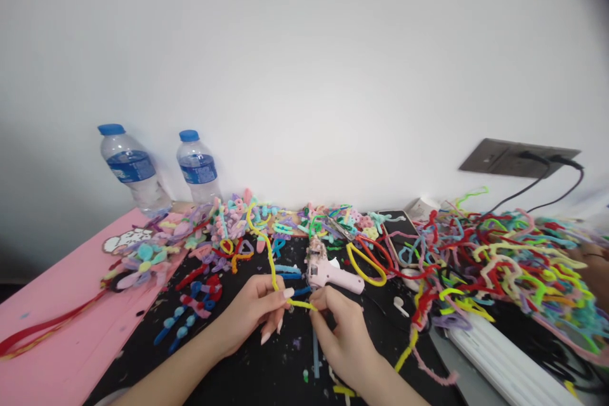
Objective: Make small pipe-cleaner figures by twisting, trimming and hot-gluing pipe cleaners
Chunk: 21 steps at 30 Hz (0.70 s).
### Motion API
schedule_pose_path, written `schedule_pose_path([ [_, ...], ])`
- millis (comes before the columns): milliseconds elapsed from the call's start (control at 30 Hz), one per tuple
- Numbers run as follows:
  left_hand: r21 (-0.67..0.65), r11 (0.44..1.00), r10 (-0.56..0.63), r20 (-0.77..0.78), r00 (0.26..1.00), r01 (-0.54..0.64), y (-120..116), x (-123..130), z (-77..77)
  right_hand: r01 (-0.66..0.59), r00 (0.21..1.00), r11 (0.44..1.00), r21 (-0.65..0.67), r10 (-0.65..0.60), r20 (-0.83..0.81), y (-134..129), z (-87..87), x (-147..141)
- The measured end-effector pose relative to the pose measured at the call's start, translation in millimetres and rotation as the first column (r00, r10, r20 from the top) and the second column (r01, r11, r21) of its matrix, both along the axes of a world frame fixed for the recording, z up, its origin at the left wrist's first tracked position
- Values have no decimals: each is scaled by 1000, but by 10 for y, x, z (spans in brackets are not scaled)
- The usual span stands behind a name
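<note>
A long yellow pipe cleaner [271, 257] runs up and away from my hands in a wavy line. My left hand [259, 307] pinches it between thumb and fingers. The fingertips of my right hand [335, 323] close on its near end, so a short straight stretch spans the gap between the hands. Just beyond my right hand lies a pale pink hot glue gun [333, 274] on the black mat [257, 374]. A translucent glue stick [315, 352] rests beside the right hand. Short blue pipe cleaner pieces [288, 273] lie behind the hands.
Tangled colourful pipe cleaners [514, 260] heap up on the right, where another person's hand [594, 273] shows. Small twisted shapes [233, 222] line the wall. Two water bottles [197, 168] stand back left by a pink board [61, 292]. A white bar [504, 361] lies front right.
</note>
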<state>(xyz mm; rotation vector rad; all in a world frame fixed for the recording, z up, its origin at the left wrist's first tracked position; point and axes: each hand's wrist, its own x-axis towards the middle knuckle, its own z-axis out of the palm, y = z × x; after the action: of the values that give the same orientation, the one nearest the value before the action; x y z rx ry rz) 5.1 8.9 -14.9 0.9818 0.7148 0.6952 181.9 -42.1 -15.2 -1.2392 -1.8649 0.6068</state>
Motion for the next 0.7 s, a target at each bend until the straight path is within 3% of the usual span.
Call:
schedule_pose_path([
  [267, 124, 992, -27, -78, 997, 37, -7, -27, -28, 73, 997, 995, -60, -71, 33, 10, -60, 5],
  [500, 98, 994, -44, -105, 994, 54, -8, -12, -38, 25, 991, 1000, 6, -26, 135, 29, -7, 32],
  [700, 65, 997, -30, -84, 996, 36, -10, -22, -74, -48, 978, 999, -21, 51, 204, 1, 64, 4],
])
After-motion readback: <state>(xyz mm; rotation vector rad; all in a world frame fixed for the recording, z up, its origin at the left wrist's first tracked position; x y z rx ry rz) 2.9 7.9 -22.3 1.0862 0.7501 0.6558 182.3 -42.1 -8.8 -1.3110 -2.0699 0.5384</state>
